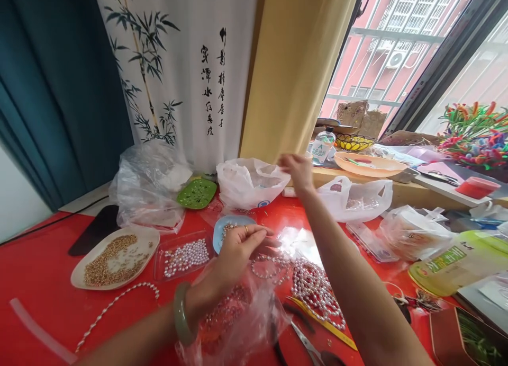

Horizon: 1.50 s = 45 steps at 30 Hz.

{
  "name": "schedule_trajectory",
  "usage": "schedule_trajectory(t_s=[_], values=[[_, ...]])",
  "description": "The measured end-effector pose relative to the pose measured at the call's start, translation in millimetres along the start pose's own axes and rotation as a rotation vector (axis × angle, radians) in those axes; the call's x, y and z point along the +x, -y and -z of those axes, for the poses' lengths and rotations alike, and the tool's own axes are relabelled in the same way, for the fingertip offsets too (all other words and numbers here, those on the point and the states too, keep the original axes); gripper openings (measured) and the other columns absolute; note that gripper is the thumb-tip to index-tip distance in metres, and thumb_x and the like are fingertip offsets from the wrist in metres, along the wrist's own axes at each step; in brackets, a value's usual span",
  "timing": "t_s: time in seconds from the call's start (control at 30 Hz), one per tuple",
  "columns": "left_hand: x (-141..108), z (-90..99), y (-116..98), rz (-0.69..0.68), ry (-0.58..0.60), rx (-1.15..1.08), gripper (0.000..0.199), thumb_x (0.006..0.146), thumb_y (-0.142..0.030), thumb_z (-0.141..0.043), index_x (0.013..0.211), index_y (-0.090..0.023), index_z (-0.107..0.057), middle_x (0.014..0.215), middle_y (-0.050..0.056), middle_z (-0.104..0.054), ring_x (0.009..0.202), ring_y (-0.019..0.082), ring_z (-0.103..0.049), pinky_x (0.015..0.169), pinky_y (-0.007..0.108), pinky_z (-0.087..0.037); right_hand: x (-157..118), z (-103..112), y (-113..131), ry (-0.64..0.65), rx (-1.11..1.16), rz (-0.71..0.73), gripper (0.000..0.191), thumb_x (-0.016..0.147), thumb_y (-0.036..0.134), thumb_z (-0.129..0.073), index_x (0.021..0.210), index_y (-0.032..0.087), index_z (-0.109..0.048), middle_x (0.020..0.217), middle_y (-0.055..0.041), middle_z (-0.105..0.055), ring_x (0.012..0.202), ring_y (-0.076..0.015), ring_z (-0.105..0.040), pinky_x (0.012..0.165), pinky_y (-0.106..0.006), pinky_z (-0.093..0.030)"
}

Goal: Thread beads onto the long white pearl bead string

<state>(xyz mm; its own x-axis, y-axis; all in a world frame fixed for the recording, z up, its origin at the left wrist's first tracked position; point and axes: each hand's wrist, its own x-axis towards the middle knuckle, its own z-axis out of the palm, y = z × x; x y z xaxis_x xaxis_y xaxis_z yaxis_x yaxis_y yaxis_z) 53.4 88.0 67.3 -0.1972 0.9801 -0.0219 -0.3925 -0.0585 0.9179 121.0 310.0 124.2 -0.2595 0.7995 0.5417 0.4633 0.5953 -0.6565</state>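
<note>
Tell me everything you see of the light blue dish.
The light blue dish looks like shallow plastic with a smooth, rounded rim. It appears to lie flat on the red table, holding small gold-brown beads. The left hand hides part of it, so its full outline and any contact with the hand can't be told. Behind it is a white plastic bag.

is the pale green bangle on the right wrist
No, the pale green bangle circles the left wrist, while the right wrist is bare.
</note>
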Motion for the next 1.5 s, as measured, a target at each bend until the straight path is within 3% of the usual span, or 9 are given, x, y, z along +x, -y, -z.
schedule_trajectory(t_s=[0.1, 0.23, 0.37, 0.57, 0.73, 0.87, 0.97, 1.13, 1.5], values=[[1.0, -0.6, 0.8, 0.006, 0.004, -0.031, 0.021, 0.072, -0.031, -0.063, 0.079, -0.011, -0.064, 0.069, 0.007, -0.071, 0.057, 0.013, -0.064, 0.059, 0.023, -0.048, 2.2, -28.4, -9.1, 0.186, -0.140, -0.011, 0.012, 0.071, 0.022, -0.060, 0.070, 0.018, -0.070, 0.066, -0.0036, -0.069, 0.069, -0.0182, -0.065, 0.061, -0.025, -0.048], [5.4, 0.6, 1.3, 0.021, -0.013, -0.049, 0.022, 0.071, -0.031, -0.064, 0.078, -0.011, -0.064, 0.067, 0.007, -0.071, 0.057, 0.014, -0.064, 0.058, 0.023, -0.047, 4.5, -30.1, -20.3, 0.284, -0.314, -0.007, 0.010, 0.068, 0.025, -0.066, 0.063, 0.018, -0.070, 0.073, -0.0097, -0.070, 0.085, -0.0273, -0.063, 0.072, -0.033, -0.046], [7.7, 3.0, 0.8, 0.035, -0.015, -0.067, 0.023, 0.070, -0.033, -0.064, 0.078, -0.012, -0.064, 0.069, 0.007, -0.071, 0.058, 0.015, -0.065, 0.058, 0.023, -0.047, 7.6, -16.1, -21.4, 0.349, -0.351, 0.054, 0.010, 0.067, 0.022, -0.068, 0.075, 0.018, -0.071, 0.095, -0.0126, -0.069, 0.104, -0.0295, -0.056, 0.086, -0.037, -0.041], [8.7, 8.3, 4.1, 0.057, -0.042, -0.088, 0.021, 0.073, -0.032, -0.064, 0.083, -0.013, -0.065, 0.075, 0.007, -0.072, 0.064, 0.015, -0.067, 0.061, 0.022, -0.050, 7.6, 8.4, -14.0, 0.348, -0.159, 0.093, 0.032, 0.076, 0.017, -0.058, 0.107, 0.017, -0.063, 0.108, -0.0078, -0.066, 0.098, -0.0180, -0.060, 0.086, -0.028, -0.044], [10.9, 10.7, 3.6, 0.036, -0.069, -0.110, 0.022, 0.073, -0.031, -0.064, 0.085, -0.013, -0.065, 0.077, 0.007, -0.073, 0.066, 0.017, -0.068, 0.060, 0.023, -0.051, -44.5, 35.8, -7.5, 0.184, 0.022, 0.005, 0.052, 0.092, 0.044, -0.025, 0.101, 0.012, -0.064, 0.100, -0.0149, -0.067, 0.087, -0.0194, -0.064, 0.074, -0.032, -0.049], [13.9, 10.7, 5.6, -0.002, -0.100, -0.115, 0.026, 0.071, -0.031, -0.067, 0.088, -0.013, -0.065, 0.079, 0.008, -0.073, 0.069, 0.018, -0.068, 0.061, 0.022, -0.050, -122.8, 47.1, -3.5, 0.496, 0.471, -0.226, 0.065, 0.084, 0.064, -0.028, 0.092, 0.012, -0.067, 0.080, -0.0114, -0.068, 0.071, -0.0167, -0.064, 0.063, -0.029, -0.050], [13.1, 8.8, 8.1, -0.006, -0.123, -0.115, 0.029, 0.067, -0.031, -0.070, 0.089, -0.013, -0.066, 0.080, 0.008, -0.073, 0.072, 0.018, -0.069, 0.061, 0.021, -0.050, -161.0, 49.5, 0.2, 0.549, 0.557, -0.257, 0.044, 0.076, 0.055, -0.054, 0.083, 0.014, -0.068, 0.070, -0.0045, -0.066, 0.063, -0.0129, -0.059, 0.059, -0.025, -0.046], [9.6, 8.6, 6.6, 0.046, -0.063, 0.031, 0.030, 0.065, -0.031, -0.072, 0.089, -0.013, -0.068, 0.085, 0.009, -0.072, 0.072, 0.018, -0.067, 0.060, 0.023, -0.050, -168.4, 59.5, 2.1, 0.445, 0.578, -0.300, 0.025, 0.072, 0.041, -0.063, 0.071, 0.016, -0.068, 0.061, -0.0001, -0.062, 0.055, -0.0101, -0.053, 0.054, -0.024, -0.043], [15.5, 16.6, 2.7, 0.037, -0.053, 0.234, 0.028, 0.061, -0.028, -0.077, 0.085, -0.014, -0.069, 0.071, 0.006, -0.073, 0.064, 0.015, -0.067, 0.062, 0.024, -0.051, -163.2, 72.5, -9.7, 0.581, 0.595, -0.250, 0.026, 0.070, 0.039, -0.067, 0.083, 0.017, -0.071, 0.074, -0.0044, -0.069, 0.064, -0.0121, -0.061, 0.059, -0.024, -0.048]])
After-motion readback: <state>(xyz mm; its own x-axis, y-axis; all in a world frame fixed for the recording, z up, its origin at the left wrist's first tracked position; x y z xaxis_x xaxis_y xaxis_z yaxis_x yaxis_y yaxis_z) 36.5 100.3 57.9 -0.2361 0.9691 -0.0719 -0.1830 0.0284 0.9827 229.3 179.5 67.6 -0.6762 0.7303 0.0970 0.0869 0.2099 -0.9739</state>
